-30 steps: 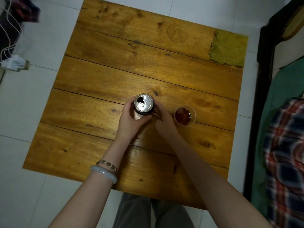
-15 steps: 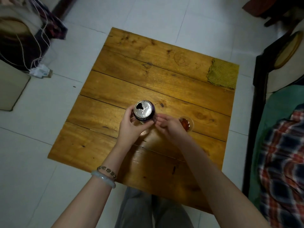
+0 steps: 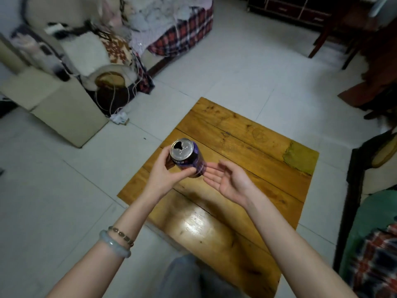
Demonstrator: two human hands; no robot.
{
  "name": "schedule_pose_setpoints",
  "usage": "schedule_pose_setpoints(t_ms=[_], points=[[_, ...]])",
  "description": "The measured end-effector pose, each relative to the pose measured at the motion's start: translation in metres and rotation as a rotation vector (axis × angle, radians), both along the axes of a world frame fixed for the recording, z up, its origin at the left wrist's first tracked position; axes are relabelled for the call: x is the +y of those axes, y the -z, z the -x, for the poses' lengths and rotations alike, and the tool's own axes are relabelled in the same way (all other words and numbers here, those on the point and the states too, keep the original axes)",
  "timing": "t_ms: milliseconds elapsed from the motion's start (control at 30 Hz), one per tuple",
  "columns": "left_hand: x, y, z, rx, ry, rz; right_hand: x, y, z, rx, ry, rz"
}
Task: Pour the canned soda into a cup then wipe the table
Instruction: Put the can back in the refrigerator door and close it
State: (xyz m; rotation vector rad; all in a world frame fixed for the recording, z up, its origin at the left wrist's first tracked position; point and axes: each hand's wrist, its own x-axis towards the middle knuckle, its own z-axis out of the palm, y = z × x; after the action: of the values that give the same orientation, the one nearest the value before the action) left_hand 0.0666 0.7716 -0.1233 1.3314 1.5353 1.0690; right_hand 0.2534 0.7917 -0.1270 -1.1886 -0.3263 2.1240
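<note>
A low wooden table (image 3: 247, 147) stands on a pale tiled floor, with a green cloth (image 3: 300, 158) lying at its far right corner. Your left hand (image 3: 165, 175) has its fingers and thumb wrapped round the purple can (image 3: 189, 158), up in the air over the table's left edge, tipped so its open top leans toward you and its bottom points at your right hand (image 3: 227, 181). That right hand is loose and flat, palm up, holding nothing, just beside the can's bottom; I cannot see the cup.
</note>
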Motion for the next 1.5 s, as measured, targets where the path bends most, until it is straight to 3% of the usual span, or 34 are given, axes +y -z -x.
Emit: schedule_pose_setpoints(t_ms=[533, 1133, 1500], points=[[-0.173, -0.065, 0.15, -0.071, -0.42, -0.093, -0.084, -0.064, 0.175, 0.074, -0.534, -0.007], [-0.493, -0.086, 0.391, 0.01, -0.802, -0.082, -0.345, -0.071, 0.467, 0.131, -0.92, 0.059], [-0.613, -0.077, 0.48, -0.022, -1.075, -0.07, -0.445, -0.071, 0.602, 0.091, -1.174, 0.071]])
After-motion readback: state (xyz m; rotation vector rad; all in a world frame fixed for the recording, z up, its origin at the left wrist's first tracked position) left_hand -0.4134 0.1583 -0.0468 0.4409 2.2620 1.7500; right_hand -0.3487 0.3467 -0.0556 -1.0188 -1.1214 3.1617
